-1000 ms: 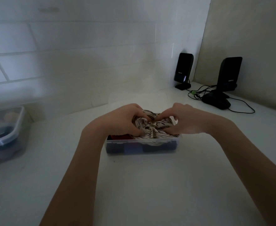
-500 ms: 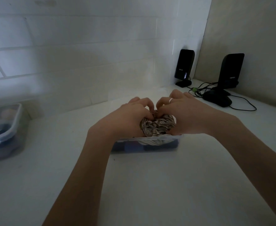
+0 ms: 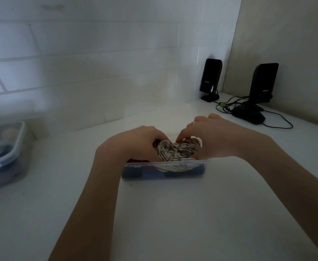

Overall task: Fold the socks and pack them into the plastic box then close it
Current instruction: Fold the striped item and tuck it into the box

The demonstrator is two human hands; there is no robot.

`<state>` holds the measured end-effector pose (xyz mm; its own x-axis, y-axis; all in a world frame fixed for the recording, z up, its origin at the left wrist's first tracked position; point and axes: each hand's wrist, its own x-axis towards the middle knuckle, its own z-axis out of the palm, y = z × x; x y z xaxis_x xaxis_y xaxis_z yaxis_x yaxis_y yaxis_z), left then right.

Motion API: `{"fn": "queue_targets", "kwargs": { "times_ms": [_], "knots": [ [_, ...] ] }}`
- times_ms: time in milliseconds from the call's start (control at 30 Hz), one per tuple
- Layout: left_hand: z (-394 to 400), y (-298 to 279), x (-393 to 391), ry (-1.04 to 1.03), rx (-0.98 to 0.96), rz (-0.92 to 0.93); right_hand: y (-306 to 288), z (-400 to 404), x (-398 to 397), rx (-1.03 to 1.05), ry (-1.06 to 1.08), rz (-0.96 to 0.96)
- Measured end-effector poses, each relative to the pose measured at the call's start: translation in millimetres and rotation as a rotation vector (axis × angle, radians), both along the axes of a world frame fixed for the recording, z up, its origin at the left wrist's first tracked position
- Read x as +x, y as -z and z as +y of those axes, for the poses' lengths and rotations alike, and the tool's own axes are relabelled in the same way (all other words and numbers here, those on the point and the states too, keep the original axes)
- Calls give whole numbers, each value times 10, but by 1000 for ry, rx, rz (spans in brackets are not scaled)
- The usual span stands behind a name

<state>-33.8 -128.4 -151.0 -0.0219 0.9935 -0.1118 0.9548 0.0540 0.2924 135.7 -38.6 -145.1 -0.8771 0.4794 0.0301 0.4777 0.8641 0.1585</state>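
Both hands, left hand (image 3: pixel 141 142) and right hand (image 3: pixel 209 140), gripping striped sock (image 3: pixel 177 149) above box (image 3: pixel 163 173); could spring out, blocking lid.

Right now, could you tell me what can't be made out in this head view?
- Fingertips of the left hand and right hand: buried in the striped sock.
- Plastic box interior and sock count: covered by both hands; wall is cloudy.
- Second container contents: blurred, cut by the left edge.
- Speaker logo: too small to read.
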Motion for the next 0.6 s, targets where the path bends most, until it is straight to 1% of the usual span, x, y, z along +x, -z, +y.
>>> {"fn": "queue_targets", "kwargs": {
  "times_ms": [100, 167, 267, 333, 367, 400, 500, 600],
  "knots": [
    [4, -6, 12, 8, 31, 11, -28, -46, -3, 32, -51, 65],
    [-6, -31, 14, 11, 83, 20, -56, -78, -19, 32, -57, 48],
    [-29, -107, 9, 58, 281, 61, -80, -132, -49, -44, 37, -31],
    [-49, -162, 28, 90, 348, -51, -81, -148, -60, -102, 83, -58],
    [-53, -169, 44, 100, 334, -105, -74, -148, -69, -115, 88, -75],
    [-58, -164, 66, 103, 299, -107, -65, -143, -81, -115, 90, -92],
    [-40, -90, 105, 49, 139, 46, -66, -119, -115, -123, 111, -151],
    [-25, -46, 120, -35, 94, 68, -87, -100, -143, -166, 127, -204]
  ]
}}
